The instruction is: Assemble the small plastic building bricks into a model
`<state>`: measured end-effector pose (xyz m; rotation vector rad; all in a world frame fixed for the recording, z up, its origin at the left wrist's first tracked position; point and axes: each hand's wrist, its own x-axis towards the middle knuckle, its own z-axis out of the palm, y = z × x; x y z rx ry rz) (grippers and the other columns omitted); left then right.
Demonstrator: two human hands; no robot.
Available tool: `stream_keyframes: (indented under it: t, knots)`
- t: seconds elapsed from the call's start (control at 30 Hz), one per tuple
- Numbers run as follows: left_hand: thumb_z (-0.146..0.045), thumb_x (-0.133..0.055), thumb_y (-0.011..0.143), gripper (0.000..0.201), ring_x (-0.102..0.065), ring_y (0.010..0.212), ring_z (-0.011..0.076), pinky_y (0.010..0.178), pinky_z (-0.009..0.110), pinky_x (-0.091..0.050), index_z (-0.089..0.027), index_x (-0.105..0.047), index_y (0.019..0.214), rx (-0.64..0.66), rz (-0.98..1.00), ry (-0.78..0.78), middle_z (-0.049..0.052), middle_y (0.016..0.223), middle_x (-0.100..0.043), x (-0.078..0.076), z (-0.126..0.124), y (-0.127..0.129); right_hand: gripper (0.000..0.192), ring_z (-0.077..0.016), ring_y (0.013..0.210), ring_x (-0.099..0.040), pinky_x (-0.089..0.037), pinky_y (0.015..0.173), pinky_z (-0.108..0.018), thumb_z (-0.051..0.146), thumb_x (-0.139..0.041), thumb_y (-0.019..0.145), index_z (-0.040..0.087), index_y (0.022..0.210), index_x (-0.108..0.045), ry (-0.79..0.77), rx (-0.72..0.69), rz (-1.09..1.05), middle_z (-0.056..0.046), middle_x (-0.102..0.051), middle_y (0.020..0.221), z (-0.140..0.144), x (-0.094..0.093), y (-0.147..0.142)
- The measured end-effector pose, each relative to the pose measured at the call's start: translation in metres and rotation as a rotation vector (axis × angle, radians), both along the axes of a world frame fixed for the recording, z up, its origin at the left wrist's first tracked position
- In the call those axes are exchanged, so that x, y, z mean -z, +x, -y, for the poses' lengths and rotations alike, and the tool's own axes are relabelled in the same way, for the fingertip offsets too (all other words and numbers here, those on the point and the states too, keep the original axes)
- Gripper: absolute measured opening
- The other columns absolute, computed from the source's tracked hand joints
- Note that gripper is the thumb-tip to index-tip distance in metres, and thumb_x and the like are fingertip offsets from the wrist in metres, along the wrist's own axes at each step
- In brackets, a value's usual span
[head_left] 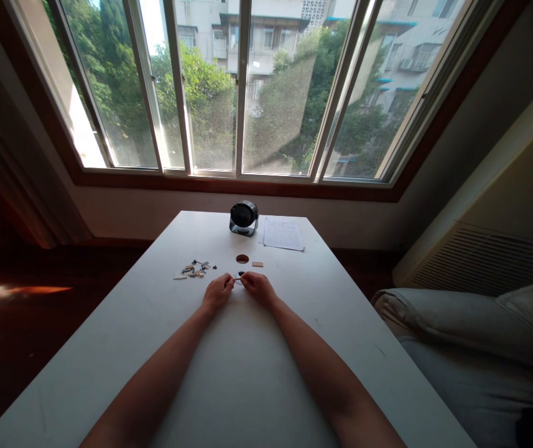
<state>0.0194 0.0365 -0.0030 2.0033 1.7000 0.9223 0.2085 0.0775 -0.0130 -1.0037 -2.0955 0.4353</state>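
Both my hands meet over the white table (247, 367), fingertips almost touching. My left hand (217, 290) is closed in a pinch on a thin, wire-like strand (237, 278). Pinched closed on the same strand from the other side is my right hand (259, 286). A small dark round piece (242, 273) shows just beyond the fingertips, partly hidden by the right hand; its kind is too small to tell. Left of my hands lies a scatter of small tan and dark parts (194, 270). A small tan board with holes (257, 264) lies beyond my right hand.
A round brown opening (242, 259) is in the tabletop ahead of my hands. Behind it a black round device on a stand (244, 215) stands beside paper sheets (283, 235). A light sofa (476, 323) is at the right, and a window (242, 87) lies beyond the table.
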Motion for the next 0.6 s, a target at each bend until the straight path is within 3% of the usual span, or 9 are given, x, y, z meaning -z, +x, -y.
stream_keyframes:
  t: [0.6]
  knots:
    - [-0.038, -0.040, 0.094, 0.029, -0.057, 0.073, 0.0151, 0.064, 0.024, -0.033, -0.022, -0.059, 0.081, 0.019, -0.043, -0.012, 0.002, 0.079, -0.067, -0.0004, 0.0022, 0.0013, 0.015, -0.0134, 0.065, -0.056, -0.042, 0.066, -0.023, 0.025, -0.057, 0.087, 0.024, 0.096, -0.068, -0.002, 0.039, 0.005, 0.000, -0.066, 0.075, 0.0009, 0.0026, -0.0023]
